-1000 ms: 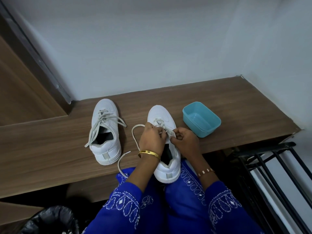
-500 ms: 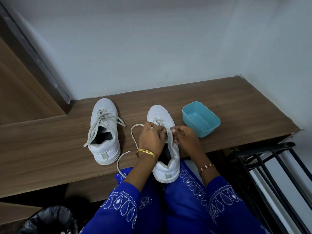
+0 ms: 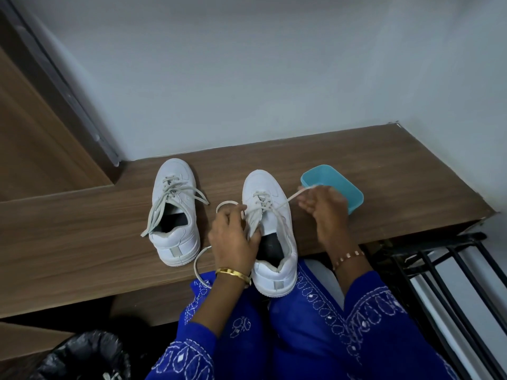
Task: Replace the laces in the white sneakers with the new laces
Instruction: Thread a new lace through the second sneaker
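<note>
Your left hand point(image 3: 233, 237) covers the near sneaker's point(image 3: 270, 231) left eyelets, gripping its tongue edge; your right hand point(image 3: 322, 208) pinches the lace point(image 3: 290, 200) pulled taut, hiding part of the blue tub point(image 3: 348, 187), contents unclear. Two sneakers on the bench point(image 3: 82, 237); the second sneaker point(image 3: 175, 212) stands just left, laced loosely. The bin point(image 3: 82, 357) is cut off.

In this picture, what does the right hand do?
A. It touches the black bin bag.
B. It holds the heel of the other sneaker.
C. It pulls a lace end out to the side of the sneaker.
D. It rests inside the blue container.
C: the right hand pinches a lace that runs taut from the eyelets of the near sneaker, in front of the blue container, not inside it.
</note>
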